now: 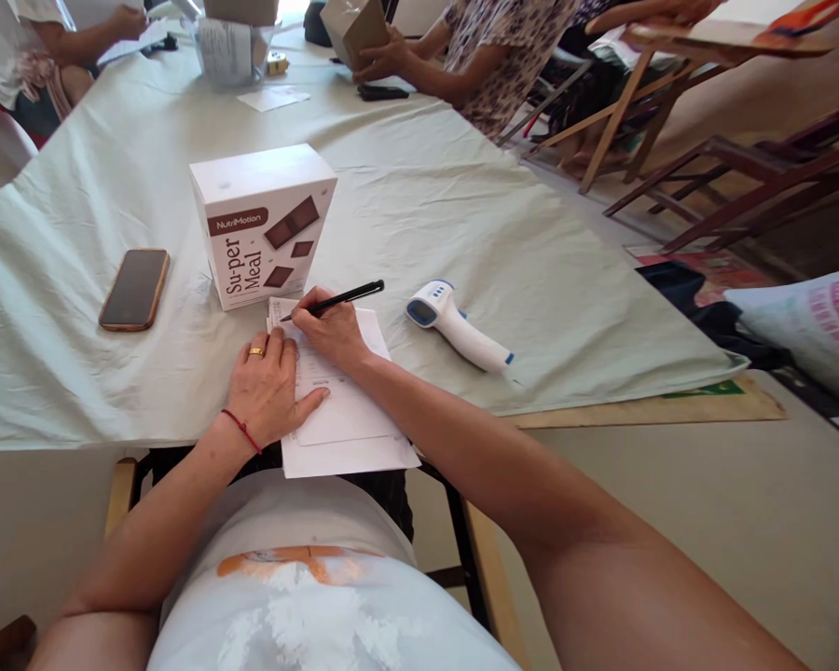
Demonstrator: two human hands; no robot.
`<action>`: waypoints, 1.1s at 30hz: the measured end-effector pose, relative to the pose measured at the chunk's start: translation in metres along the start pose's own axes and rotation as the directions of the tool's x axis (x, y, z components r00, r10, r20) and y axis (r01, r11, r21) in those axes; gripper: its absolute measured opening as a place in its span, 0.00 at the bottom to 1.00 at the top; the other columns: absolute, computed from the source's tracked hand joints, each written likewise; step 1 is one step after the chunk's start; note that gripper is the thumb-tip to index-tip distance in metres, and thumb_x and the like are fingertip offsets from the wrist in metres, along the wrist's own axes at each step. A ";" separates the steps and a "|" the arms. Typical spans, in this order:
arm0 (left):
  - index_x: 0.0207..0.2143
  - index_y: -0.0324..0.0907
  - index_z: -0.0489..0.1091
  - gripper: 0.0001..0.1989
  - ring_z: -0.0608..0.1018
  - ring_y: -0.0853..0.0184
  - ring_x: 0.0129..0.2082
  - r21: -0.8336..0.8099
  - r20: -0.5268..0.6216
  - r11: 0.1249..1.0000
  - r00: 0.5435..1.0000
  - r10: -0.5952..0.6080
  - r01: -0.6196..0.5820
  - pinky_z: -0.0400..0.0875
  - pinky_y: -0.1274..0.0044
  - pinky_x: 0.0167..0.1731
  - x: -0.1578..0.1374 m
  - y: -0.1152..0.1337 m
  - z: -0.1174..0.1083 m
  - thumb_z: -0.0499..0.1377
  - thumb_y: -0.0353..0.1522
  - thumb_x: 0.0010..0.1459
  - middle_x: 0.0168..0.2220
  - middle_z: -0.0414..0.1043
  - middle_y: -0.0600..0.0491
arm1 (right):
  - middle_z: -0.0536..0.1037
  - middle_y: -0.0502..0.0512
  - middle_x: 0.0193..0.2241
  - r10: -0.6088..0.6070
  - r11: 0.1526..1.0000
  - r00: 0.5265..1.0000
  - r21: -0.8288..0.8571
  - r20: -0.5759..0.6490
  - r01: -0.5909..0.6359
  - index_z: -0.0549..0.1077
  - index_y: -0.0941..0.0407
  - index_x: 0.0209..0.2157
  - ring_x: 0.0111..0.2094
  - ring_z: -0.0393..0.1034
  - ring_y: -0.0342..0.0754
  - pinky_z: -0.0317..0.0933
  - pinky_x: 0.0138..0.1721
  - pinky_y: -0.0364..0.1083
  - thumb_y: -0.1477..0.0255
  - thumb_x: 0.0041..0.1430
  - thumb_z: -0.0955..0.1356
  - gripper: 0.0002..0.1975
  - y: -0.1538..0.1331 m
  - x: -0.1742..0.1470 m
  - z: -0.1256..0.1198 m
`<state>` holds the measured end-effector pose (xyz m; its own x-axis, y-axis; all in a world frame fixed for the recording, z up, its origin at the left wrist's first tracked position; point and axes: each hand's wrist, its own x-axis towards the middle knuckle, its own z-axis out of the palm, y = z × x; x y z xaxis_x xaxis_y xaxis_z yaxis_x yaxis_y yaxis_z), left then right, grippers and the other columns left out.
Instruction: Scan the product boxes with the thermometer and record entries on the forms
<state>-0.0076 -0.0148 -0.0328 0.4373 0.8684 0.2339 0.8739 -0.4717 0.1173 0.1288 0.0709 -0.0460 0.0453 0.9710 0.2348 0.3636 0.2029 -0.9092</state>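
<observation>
A black pen is gripped in my right hand, its tip at the upper left of the white paper sheets. My left hand lies flat over the left edge of those sheets, fingers stretched out, a gold ring and a red string bracelet on it. Just beyond the sheets stands a white box printed "NutriMotion Su-per Meal". To the right of my right hand a white and blue infrared thermometer rests on the cloth. The sheets' lower edge hangs slightly past the table's edge.
A phone lies left of the box on the pale green tablecloth. Across the table, a co-worker's hands hold a cardboard box. A clear plastic tub stands far left. Wooden chairs are at the right.
</observation>
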 end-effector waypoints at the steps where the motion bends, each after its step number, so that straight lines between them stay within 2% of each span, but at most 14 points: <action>1: 0.58 0.26 0.68 0.38 0.70 0.44 0.59 -0.003 -0.002 1.000 1.000 0.001 -0.001 0.66 0.59 0.58 0.000 0.000 0.000 0.60 0.52 0.62 0.61 0.67 0.31 | 0.67 0.49 0.22 0.001 1.000 1.000 -0.004 -0.001 -0.001 0.66 0.53 0.23 0.28 0.61 0.46 0.61 0.33 0.47 0.66 0.45 0.64 0.06 0.000 0.000 0.000; 11: 0.57 0.29 0.68 0.35 0.70 0.44 0.58 -0.017 -0.013 1.000 1.000 0.002 -0.002 0.66 0.58 0.57 -0.001 0.000 0.000 0.61 0.50 0.62 0.60 0.67 0.31 | 0.68 0.48 0.21 0.041 0.999 0.999 -0.018 -0.002 -0.041 0.67 0.54 0.23 0.28 0.62 0.46 0.61 0.32 0.46 0.68 0.45 0.65 0.04 -0.002 -0.001 0.001; 23: 0.57 0.26 0.68 0.37 0.70 0.45 0.58 -0.004 0.000 1.000 1.000 -0.004 0.004 0.66 0.60 0.58 0.000 0.001 -0.001 0.60 0.51 0.62 0.61 0.67 0.31 | 0.69 0.48 0.21 0.039 0.998 0.999 -0.042 0.008 -0.039 0.66 0.53 0.23 0.27 0.62 0.46 0.59 0.32 0.46 0.67 0.45 0.65 0.05 0.000 0.000 0.001; 33: 0.57 0.27 0.68 0.36 0.70 0.44 0.58 -0.010 -0.005 1.000 1.000 -0.004 0.004 0.66 0.59 0.57 0.000 0.001 -0.001 0.60 0.51 0.62 0.61 0.67 0.31 | 0.69 0.49 0.21 0.047 0.999 0.999 -0.013 -0.006 -0.047 0.66 0.53 0.22 0.27 0.63 0.46 0.61 0.32 0.46 0.68 0.44 0.64 0.04 -0.002 0.000 0.001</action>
<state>-0.0071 -0.0153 -0.0320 0.4329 0.8693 0.2388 0.8733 -0.4701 0.1282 0.1275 0.0705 -0.0442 0.0682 0.9786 0.1941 0.3735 0.1553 -0.9146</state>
